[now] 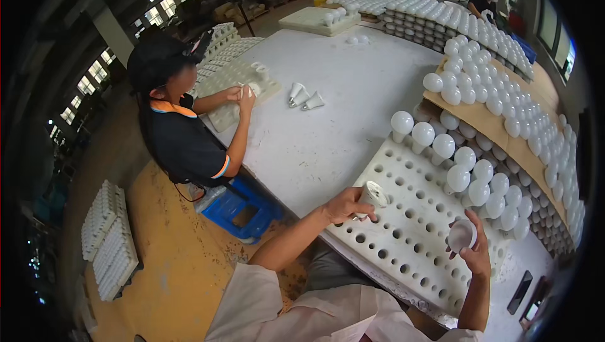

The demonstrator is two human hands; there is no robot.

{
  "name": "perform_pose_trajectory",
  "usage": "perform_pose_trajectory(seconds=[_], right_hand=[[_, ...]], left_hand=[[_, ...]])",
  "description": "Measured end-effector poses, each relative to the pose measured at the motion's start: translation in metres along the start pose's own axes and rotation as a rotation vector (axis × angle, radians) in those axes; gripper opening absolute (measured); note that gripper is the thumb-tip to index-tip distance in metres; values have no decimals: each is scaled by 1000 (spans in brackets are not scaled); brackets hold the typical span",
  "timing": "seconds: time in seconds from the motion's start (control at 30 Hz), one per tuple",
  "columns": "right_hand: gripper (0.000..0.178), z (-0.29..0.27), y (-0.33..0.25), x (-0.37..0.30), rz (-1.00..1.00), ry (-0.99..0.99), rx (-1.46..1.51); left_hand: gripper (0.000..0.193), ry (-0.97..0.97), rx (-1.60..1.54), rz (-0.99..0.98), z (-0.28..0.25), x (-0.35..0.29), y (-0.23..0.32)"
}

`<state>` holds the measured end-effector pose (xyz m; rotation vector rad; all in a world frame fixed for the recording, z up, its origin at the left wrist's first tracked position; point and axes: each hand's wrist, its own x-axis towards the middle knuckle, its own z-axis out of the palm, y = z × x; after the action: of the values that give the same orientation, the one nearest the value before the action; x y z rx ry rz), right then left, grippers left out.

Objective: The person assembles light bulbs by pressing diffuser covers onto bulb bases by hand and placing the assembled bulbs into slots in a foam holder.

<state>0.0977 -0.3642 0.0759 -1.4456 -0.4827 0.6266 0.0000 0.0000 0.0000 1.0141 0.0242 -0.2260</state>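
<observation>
My left hand [345, 207] is closed around a white light bulb base [375, 194], its open round end turned up. It hovers over the left part of a white foam tray [411, 231] with rows of round holes. My right hand [477, 250] grips a white, cup-shaped bulb cover [463, 235] above the tray's right side; its hollow opening shows. The two pieces are apart. Along the far and right edge of the tray, several finished-looking round white bulbs [443, 147] stand upright in holes. The holes nearer me hold nothing.
On the right, stacked layers of white bulbs [498, 93] rest on cardboard sheets [485, 115]. Three bulb bases [305, 98] lie mid-table. A co-worker [183, 112] at left handles a white piece over another foam tray [220, 117]. A blue stool [242, 210] stands by the table; a dark phone-like object [520, 292] lies right.
</observation>
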Motion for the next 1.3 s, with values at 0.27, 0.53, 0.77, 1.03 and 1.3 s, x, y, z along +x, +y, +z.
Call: perform_pose_trajectory(seconds=[0.27,0.53,0.77,1.03,1.3], right_hand=[[85,11,54,24,-39,-26,-71],[83,21,54,25,25,-138,-363],[83,24,54,21,-27,-146,-412],[82,30,55,19,-6,-128,-530],[88,34,54,21,-5,-130,-634]], left_hand=[[42,-260,416,-221,31,31,-14],[44,-288,477,-309,49,47,-7],[52,-346,564,-264,56,60,-22],[55,-386,729,-191,62,61,-27],[55,-372,735,-242,68,60,-23]])
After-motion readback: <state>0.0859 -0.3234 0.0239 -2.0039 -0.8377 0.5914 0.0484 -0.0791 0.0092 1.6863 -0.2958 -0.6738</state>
